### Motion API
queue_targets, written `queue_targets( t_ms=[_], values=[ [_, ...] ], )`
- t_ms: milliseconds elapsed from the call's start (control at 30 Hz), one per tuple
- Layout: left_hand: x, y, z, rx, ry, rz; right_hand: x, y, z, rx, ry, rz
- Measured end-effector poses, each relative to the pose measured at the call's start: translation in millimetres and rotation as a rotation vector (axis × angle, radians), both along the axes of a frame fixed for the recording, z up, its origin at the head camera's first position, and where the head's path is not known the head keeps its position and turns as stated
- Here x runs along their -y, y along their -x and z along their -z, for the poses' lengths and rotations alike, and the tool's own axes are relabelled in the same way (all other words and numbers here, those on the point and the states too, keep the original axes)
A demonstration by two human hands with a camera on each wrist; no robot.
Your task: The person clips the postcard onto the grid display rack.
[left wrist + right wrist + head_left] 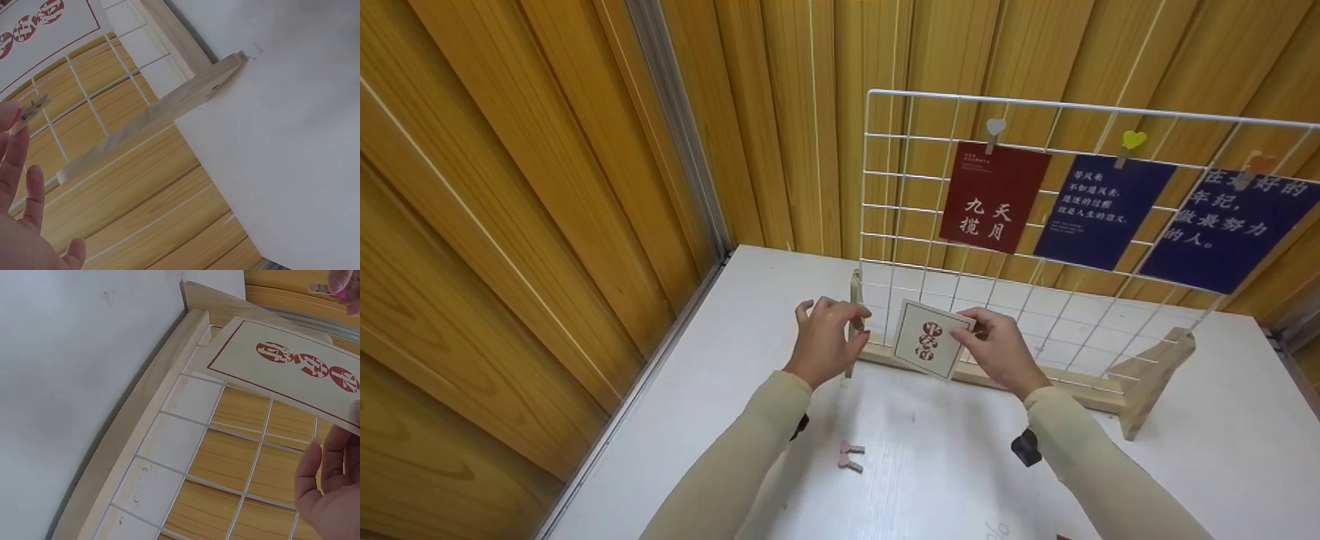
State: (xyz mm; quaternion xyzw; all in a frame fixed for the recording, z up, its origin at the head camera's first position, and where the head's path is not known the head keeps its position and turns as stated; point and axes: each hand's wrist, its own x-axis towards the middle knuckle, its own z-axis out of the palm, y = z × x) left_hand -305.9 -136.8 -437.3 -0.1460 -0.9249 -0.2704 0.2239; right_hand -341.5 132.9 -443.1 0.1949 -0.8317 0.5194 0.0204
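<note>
Head view shows the right hand (997, 349) pinching a square cream card with red printed rounds (934, 339) by one edge, before a white wire grid (243, 494); the left hand (826, 341) pinches a small wooden clothespin (31, 112) near the card's other side. Held one-sidedly, the card could swivel; a fingertip grip might let the clothespin twist free. Fingers mask the clothespin's end; whether card touches grid is unclear.

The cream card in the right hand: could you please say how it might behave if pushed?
The cream card is probably stiff, since it looks flat though the right hand pinches it near one edge. It looks thin, so likely light. Pushed at its free end, it may pivot in that pinch.
</note>
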Motion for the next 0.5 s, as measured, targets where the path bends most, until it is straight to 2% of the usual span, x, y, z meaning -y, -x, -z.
queue_targets(
  t_ms=[100, 200, 500],
  values=[
    [-2.3, 3.8, -10.2, -0.013, 0.014, -0.009, 0.0, 2.8, -1.6, 0.002, 0.016, -0.015],
    [-6.0, 7.8, -20.8, -0.010, 0.038, -0.017, 1.0, 5.0, -3.5, -0.019, -0.015, -0.019],
    [-17.8, 20.1, -41.1, -0.037, 0.103, -0.004, 4.7, 14.0, -8.3, -0.108, -0.097, 0.051]
  ],
)
